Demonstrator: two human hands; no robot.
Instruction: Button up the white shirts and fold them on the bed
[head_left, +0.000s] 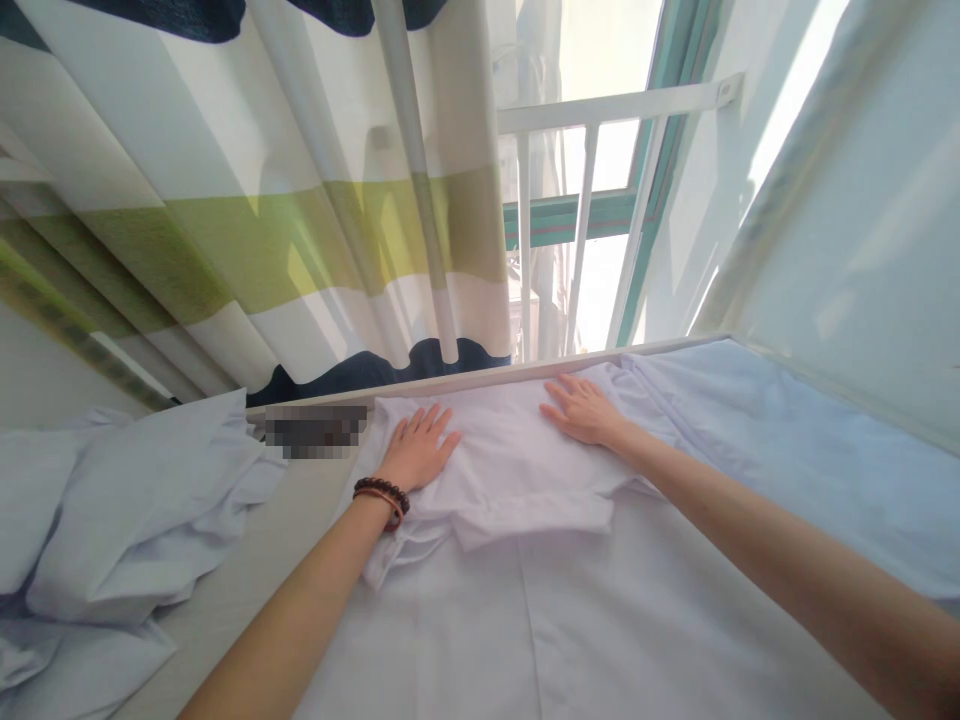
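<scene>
A white garment, possibly a coat or shirt, lies spread over a pale flat surface, its upper part folded across the far end. My left hand rests palm down on the left side of that folded part, fingers spread. A dark beaded bracelet circles the wrist. On the right side, near the far edge, my right hand presses flat on the cloth with its fingers apart. Neither hand grips anything. The lower part of the garment runs toward me between my forearms, a straight seam down its middle.
Crumpled white cloth is heaped at the left. A pixelated dark patch lies by the far edge. More white fabric spreads at the right. Beyond stand a striped curtain, a white railing and a green-framed window.
</scene>
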